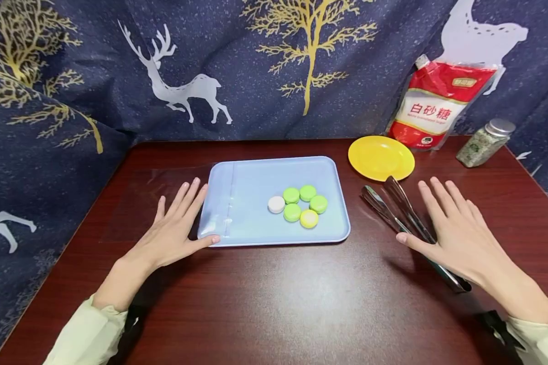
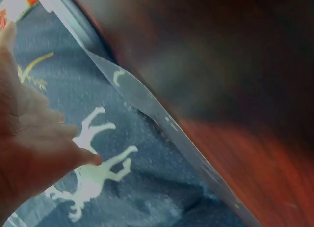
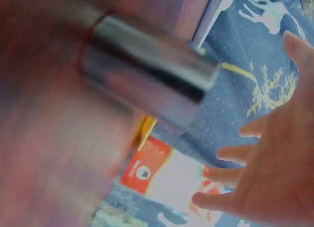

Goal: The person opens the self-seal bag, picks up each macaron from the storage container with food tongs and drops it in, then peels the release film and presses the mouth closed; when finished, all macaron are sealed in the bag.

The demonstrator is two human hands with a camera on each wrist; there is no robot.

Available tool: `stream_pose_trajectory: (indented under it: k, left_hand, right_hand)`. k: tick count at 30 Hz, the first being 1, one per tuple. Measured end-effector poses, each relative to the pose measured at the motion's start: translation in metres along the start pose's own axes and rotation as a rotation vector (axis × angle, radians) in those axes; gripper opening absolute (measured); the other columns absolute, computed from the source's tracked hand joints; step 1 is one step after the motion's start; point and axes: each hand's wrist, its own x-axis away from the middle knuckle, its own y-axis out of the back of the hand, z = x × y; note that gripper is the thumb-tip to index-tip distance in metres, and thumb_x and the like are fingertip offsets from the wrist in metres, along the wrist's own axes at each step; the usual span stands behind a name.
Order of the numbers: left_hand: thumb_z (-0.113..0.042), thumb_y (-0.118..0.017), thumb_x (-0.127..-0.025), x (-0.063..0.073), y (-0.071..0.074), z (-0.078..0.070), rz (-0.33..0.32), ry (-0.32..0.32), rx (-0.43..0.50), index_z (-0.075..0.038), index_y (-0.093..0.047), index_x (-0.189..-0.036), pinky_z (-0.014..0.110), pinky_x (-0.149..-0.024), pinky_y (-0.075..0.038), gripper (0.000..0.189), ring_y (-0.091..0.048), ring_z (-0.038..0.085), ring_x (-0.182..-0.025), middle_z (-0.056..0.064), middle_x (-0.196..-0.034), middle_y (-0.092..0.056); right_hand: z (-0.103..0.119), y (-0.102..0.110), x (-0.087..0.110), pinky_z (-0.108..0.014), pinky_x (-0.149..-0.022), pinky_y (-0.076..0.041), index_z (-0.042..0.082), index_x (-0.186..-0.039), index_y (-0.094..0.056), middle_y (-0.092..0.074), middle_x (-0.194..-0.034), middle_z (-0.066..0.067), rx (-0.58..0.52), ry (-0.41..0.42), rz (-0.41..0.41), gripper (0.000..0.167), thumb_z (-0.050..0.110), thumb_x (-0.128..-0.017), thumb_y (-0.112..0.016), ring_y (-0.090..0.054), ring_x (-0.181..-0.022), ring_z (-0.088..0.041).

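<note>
My left hand (image 1: 178,228) is spread flat-fingered at the left end of a light blue tray (image 1: 251,177), its thumb over the tray's front left corner. Near that hand, a clear plastic bag (image 1: 128,213) lies on the table and overlaps the tray's left end. On the tray's right half sit several green macarons (image 1: 292,212), a yellow macaron (image 1: 308,218) and a white macaron (image 1: 276,204). My right hand (image 1: 461,233), fingers spread and holding nothing, hovers beside and partly over metal tongs (image 1: 408,210). In the right wrist view the tongs' bent end (image 3: 147,65) looms close to the camera.
Behind the tongs lies a yellow plate (image 1: 381,157). A red and white sugar pouch (image 1: 429,106) stands at the back right, and a tilted glass jar (image 1: 485,143) with a metal lid is right of it. A dark blue patterned cloth (image 1: 237,66) hangs along the table's back edge.
</note>
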Motion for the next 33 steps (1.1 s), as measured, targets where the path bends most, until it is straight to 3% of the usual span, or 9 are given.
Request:
stream_pose_trajectory:
  k: [4,8,10,14,18,21,27,33]
  left_hand:
    - [-0.066,-0.053,-0.082,0.004,0.004,0.006,0.076,0.087,0.091,-0.018,0.001,-0.150,0.068,-0.101,-0.001,0.099,0.010,0.022,-0.140,0.002,-0.155,0.008]
    - [-0.062,-0.055,-0.083,0.003,0.010,0.011,0.174,0.178,0.186,-0.004,-0.006,-0.149,0.071,-0.098,-0.006,0.100,0.003,0.032,-0.140,0.016,-0.154,0.000]
    - [-0.060,-0.058,-0.082,0.001,0.012,0.014,0.190,0.194,0.206,0.000,-0.010,-0.148,0.072,-0.097,-0.008,0.102,-0.001,0.036,-0.139,0.020,-0.153,-0.004]
    - [-0.057,-0.065,-0.079,-0.006,0.014,0.018,0.186,0.172,0.220,-0.002,-0.019,-0.147,0.073,-0.096,-0.010,0.099,-0.009,0.038,-0.138,0.020,-0.152,-0.009]
    - [-0.054,-0.061,-0.084,-0.010,0.014,0.018,0.199,0.162,0.229,0.002,-0.028,-0.144,0.069,-0.099,-0.015,0.088,-0.020,0.042,-0.134,0.025,-0.149,-0.018]
    - [-0.051,-0.058,-0.087,-0.013,0.014,0.015,0.189,0.173,0.208,0.006,-0.030,-0.141,0.066,-0.100,-0.019,0.084,-0.023,0.044,-0.132,0.030,-0.145,-0.024]
    - [-0.042,-0.064,-0.085,-0.025,0.013,0.006,0.107,0.197,0.134,0.010,-0.037,-0.136,0.060,-0.100,-0.028,0.077,-0.031,0.045,-0.128,0.031,-0.139,-0.033]
    - [-0.042,-0.070,-0.080,-0.040,0.009,-0.005,0.126,0.247,0.102,0.005,-0.036,-0.138,0.063,-0.093,-0.034,0.082,-0.036,0.045,-0.123,0.027,-0.138,-0.037]
  right_hand:
    - [-0.004,0.000,0.003,-0.066,-0.098,-0.018,0.008,-0.149,-0.015,-0.018,-0.149,-0.024,-0.048,-0.019,0.023,0.101,0.055,-0.077,-0.067,-0.010,-0.137,-0.040]
    - [-0.009,0.002,0.006,-0.062,-0.102,-0.019,0.003,-0.147,-0.021,-0.027,-0.144,-0.027,-0.083,-0.036,0.082,0.096,0.053,-0.079,-0.067,-0.023,-0.131,-0.045]
    - [-0.011,0.003,0.007,-0.059,-0.104,-0.020,0.003,-0.147,-0.022,-0.029,-0.142,-0.026,-0.098,-0.043,0.121,0.095,0.053,-0.079,-0.066,-0.027,-0.128,-0.045]
    - [-0.016,0.006,0.009,-0.060,-0.102,-0.021,0.000,-0.146,-0.023,-0.029,-0.142,-0.027,-0.121,-0.067,0.192,0.093,0.053,-0.081,-0.064,-0.029,-0.126,-0.047]
    - [-0.019,0.006,0.008,-0.064,-0.096,-0.025,-0.003,-0.143,-0.027,-0.031,-0.140,-0.030,-0.113,-0.077,0.224,0.090,0.054,-0.083,-0.062,-0.031,-0.122,-0.051]
    - [-0.019,0.006,0.007,-0.065,-0.092,-0.028,-0.005,-0.142,-0.029,-0.033,-0.137,-0.031,-0.103,-0.082,0.258,0.090,0.056,-0.083,-0.060,-0.033,-0.120,-0.052]
    - [-0.015,0.009,0.009,-0.067,-0.087,-0.033,-0.005,-0.140,-0.033,-0.038,-0.133,-0.029,-0.086,-0.089,0.305,0.088,0.059,-0.084,-0.057,-0.037,-0.117,-0.050]
    - [-0.012,0.008,0.012,-0.065,-0.082,-0.038,-0.004,-0.138,-0.036,-0.045,-0.126,-0.027,-0.074,-0.086,0.304,0.088,0.061,-0.082,-0.057,-0.045,-0.111,-0.046]
